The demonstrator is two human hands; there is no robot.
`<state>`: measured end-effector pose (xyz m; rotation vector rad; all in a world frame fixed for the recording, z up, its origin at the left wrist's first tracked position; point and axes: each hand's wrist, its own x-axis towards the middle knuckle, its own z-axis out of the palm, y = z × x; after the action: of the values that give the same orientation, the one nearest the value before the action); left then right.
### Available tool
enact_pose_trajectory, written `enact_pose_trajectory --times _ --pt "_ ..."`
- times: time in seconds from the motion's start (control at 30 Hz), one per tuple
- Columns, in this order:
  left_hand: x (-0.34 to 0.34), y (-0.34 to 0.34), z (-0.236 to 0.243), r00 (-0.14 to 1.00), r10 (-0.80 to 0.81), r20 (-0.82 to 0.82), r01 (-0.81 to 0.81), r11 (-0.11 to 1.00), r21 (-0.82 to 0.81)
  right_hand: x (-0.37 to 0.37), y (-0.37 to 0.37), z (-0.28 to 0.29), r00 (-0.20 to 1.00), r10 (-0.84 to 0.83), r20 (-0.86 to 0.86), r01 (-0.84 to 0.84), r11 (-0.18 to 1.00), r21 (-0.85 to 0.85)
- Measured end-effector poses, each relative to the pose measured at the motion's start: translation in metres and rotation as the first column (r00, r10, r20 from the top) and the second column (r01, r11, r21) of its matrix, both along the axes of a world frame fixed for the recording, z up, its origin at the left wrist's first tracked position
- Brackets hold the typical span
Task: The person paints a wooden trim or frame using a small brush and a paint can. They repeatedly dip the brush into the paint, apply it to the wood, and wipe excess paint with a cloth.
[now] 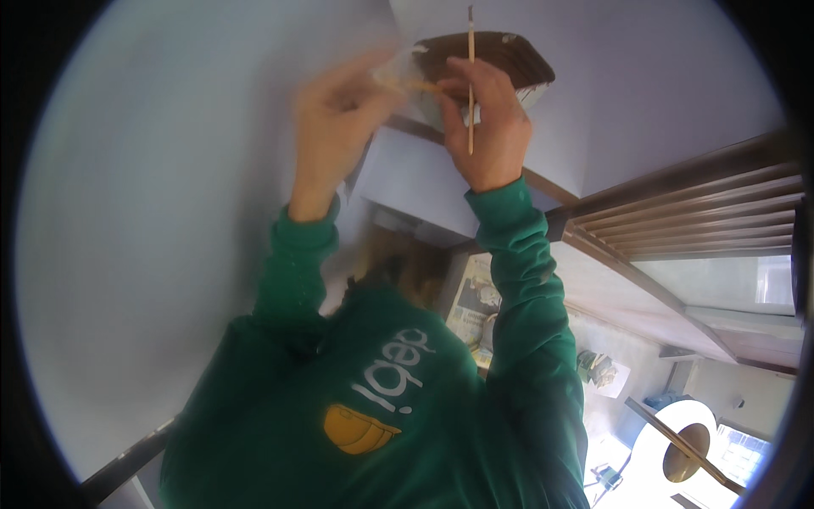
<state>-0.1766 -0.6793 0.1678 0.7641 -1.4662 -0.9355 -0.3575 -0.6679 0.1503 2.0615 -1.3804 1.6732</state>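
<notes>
The person beside me has both hands raised near the wall. The right hand (492,119) curls its fingers round a thin stick (471,81), upright before a brown container (517,59). The left hand (343,97) is half curled and blurred beside an orange-tan piece (420,86) between the hands; I cannot tell its grip.

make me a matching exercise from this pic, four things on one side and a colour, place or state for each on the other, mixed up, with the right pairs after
Column one
1. Thin stick
2. Left hand
3. Sweatshirt
4. Slatted panel

Column two
A. Green
B. At the right of the picture, brown
C. Held in the right hand
D. Blurred, fingers bent

Right pairs: 1-C, 2-D, 3-A, 4-B
</notes>
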Motion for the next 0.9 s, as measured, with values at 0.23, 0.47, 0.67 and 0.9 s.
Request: enact_pose_trajectory --times 0.23,0.47,0.67,0.9 --pt "0.009 0.015 -0.002 0.961 0.273 -0.047 -0.269 0.96 0.075 -0.005 0.002 0.003 0.997 0.083 0.002 -0.083 0.996 -0.016" --pt "0.018 0.022 -0.034 0.913 0.403 -0.067 -0.381 0.9 0.214 -0.003 0.018 0.005 0.998 0.061 0.014 -0.058 0.987 -0.147" --pt "0.02 0.038 -0.067 0.967 0.24 -0.088 -0.218 0.954 0.206 -0.04 0.163 0.003 0.987 0.019 0.159 -0.033 0.996 0.088" --pt "0.016 0.075 -0.104 0.957 -0.211 0.2 0.098 0.882 0.461 -0.101 0.252 -0.069 0.412 -0.364 0.835 0.184 0.931 0.315"
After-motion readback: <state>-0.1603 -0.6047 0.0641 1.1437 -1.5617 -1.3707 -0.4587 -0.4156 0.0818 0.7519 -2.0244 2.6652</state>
